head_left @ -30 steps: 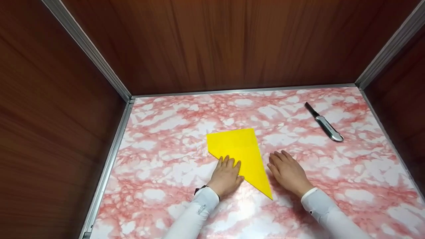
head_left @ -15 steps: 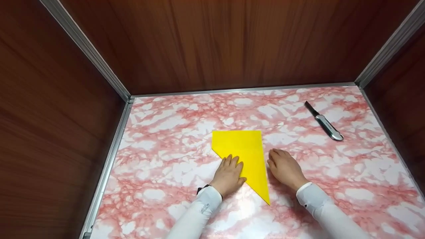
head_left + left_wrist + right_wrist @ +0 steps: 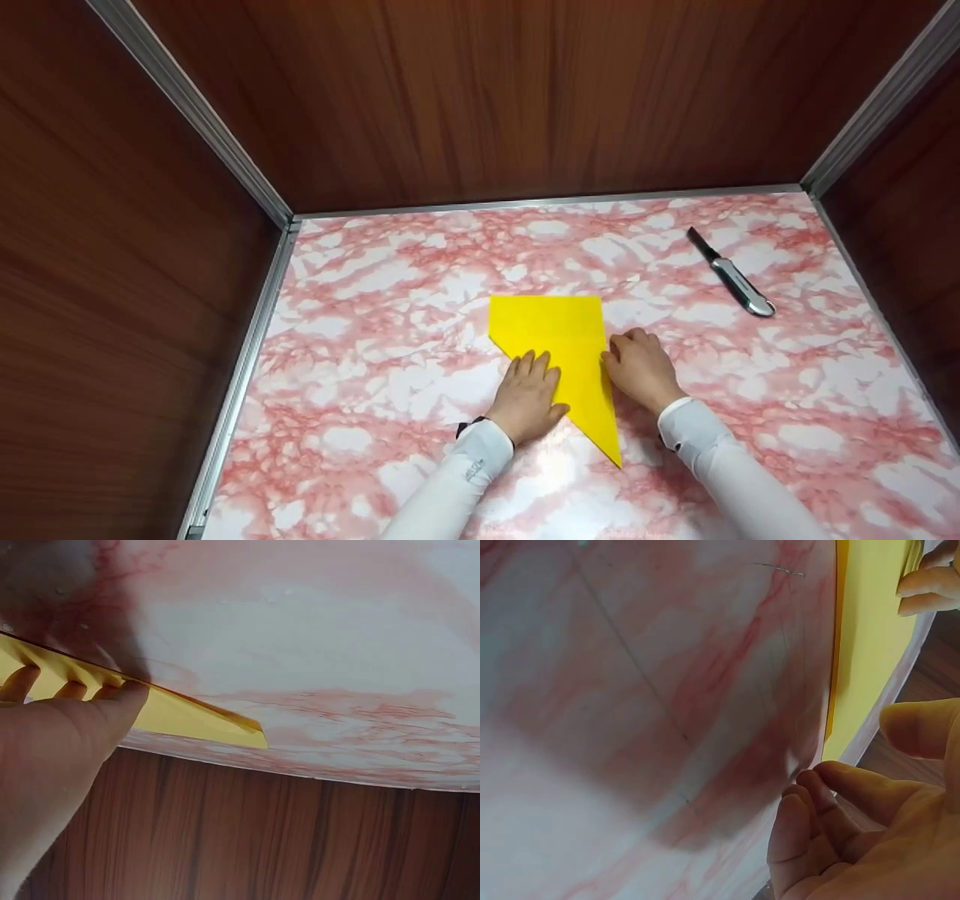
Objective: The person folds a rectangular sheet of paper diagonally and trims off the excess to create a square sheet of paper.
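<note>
A folded sheet of yellow paper [image 3: 551,319] lies flat on the table, its long point toward the near side. My left hand [image 3: 529,397] rests on its slanted left edge, fingers spread over the paper. The left wrist view shows those fingers [image 3: 124,701] pressing along the fold of the yellow paper [image 3: 202,720]. Beside the paper's right edge is my right hand [image 3: 641,371], fingers loosely bent and thumb right at the edge. In the right wrist view, the right hand's [image 3: 870,832] bent fingertips are close to a corner of the paper [image 3: 866,637], with nothing between them.
A utility knife [image 3: 739,283] with its dark blade out lies at the back right of the marbled red and white table [image 3: 375,300]. Brown wood-grain panels [image 3: 480,97] with metal framing stand at the back and both sides.
The paper has turned slightly and shifted right under my left hand, so its far edge runs level. My right hand has moved a little left, to the paper's right edge, its fingers bending more.
</note>
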Demonstrator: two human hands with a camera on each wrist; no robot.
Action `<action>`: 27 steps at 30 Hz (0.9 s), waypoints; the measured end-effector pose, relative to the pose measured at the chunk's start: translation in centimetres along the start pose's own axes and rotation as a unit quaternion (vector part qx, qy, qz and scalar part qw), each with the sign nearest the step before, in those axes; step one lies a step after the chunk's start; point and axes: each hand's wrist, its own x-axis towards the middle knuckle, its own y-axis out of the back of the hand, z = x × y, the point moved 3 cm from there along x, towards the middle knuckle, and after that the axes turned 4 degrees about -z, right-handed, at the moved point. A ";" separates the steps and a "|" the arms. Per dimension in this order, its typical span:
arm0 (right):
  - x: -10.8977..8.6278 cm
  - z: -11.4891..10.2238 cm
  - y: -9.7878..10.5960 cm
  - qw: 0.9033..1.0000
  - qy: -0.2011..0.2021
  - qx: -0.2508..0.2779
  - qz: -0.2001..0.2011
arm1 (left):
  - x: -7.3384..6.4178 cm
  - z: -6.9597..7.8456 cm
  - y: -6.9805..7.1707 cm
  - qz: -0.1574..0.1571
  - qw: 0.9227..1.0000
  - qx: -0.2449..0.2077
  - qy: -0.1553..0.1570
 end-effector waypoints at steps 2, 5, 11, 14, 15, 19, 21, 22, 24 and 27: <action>0.0 -0.1 -0.1 1.000 -0.004 0.000 -0.004 | 0.0 0.0 0.0 0.002 1.000 0.001 0.004; 0.0 -0.2 -0.3 1.000 -0.005 0.000 -0.008 | 0.1 0.0 0.0 0.002 1.000 0.003 0.008; 0.3 -0.3 -0.5 0.999 -0.014 0.035 -0.027 | 0.1 0.0 0.0 -0.009 1.000 0.008 0.012; 0.5 -0.3 -0.4 0.996 -0.034 0.071 -0.046 | 0.2 0.0 0.0 -0.010 1.000 0.008 0.010; 0.6 -0.2 -0.4 0.994 -0.040 0.082 -0.052 | 0.2 0.0 0.1 -0.009 1.000 0.009 0.008; 0.8 -0.2 -0.4 0.989 -0.060 0.110 -0.079 | 0.4 -0.2 0.2 -0.003 1.000 0.020 0.002; 0.8 -0.2 -0.4 0.988 -0.061 0.113 -0.084 | 0.5 -0.4 0.3 0.001 1.000 0.024 -0.001; 0.8 -0.2 -0.3 0.988 -0.060 0.113 -0.084 | 0.5 -0.4 0.4 0.003 1.000 0.026 -0.003; 0.8 -0.3 -0.3 0.988 -0.060 0.114 -0.083 | 0.6 -0.6 0.5 0.007 1.000 0.025 -0.006; 0.9 -0.3 -0.2 0.988 -0.057 0.119 -0.080 | 0.9 -0.8 0.4 0.018 1.000 0.020 -0.009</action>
